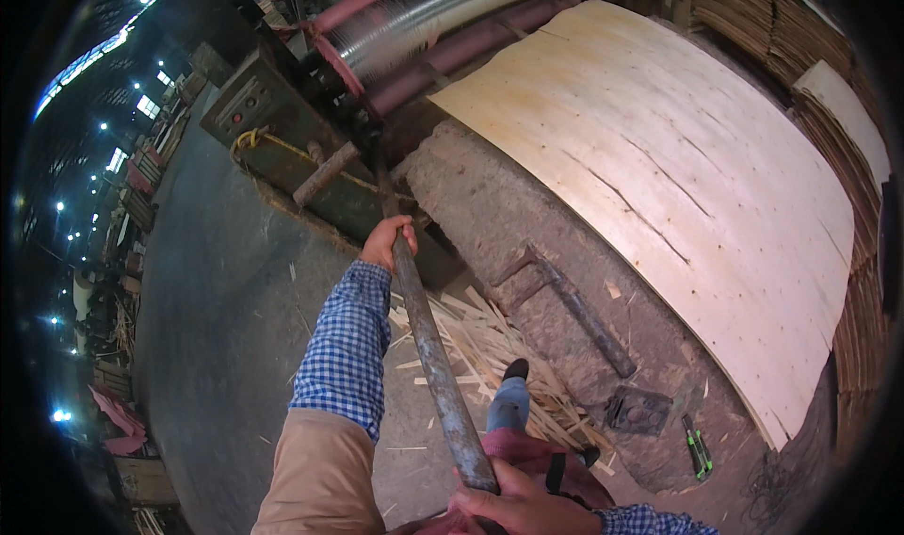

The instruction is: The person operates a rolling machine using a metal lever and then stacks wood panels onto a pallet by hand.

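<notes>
Long steel bar, likely heavy, rigid, rough with rust: left hand wrapped round upper shaft, right hand clenched at butt end, tip reaching the green machine; wide-spaced grip suits leverage.

Both hands grip a long rusty metal bar, left hand far up, right hand near; a veneer sheet lies right.

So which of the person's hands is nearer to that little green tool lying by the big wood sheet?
Right. The right hand grips the long bar's near end, left of the green tool; the left hand holds it far up.
</notes>
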Motion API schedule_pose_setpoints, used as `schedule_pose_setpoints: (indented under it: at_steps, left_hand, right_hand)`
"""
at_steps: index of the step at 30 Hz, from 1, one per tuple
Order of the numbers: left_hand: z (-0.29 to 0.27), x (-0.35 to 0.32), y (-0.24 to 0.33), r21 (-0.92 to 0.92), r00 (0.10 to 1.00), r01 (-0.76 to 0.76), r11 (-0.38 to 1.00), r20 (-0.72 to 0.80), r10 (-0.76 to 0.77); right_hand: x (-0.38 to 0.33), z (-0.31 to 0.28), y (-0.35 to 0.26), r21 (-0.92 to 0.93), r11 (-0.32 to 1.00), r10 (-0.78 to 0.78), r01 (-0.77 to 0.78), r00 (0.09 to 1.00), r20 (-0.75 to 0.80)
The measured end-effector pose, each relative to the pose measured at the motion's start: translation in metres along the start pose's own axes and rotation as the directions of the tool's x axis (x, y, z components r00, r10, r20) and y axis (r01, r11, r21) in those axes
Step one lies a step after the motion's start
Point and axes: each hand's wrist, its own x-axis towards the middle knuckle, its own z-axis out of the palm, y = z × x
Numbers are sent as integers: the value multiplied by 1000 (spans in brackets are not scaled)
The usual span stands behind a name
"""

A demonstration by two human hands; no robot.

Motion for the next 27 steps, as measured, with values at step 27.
schedule_pose_setpoints:
  at_steps: [27]
  left_hand:
    - [-15, 3, 12, -151, 988, 107, 983, 130, -87]
  right_hand:
    - [17, 27, 7, 144, 989, -40, 26, 995, 90]
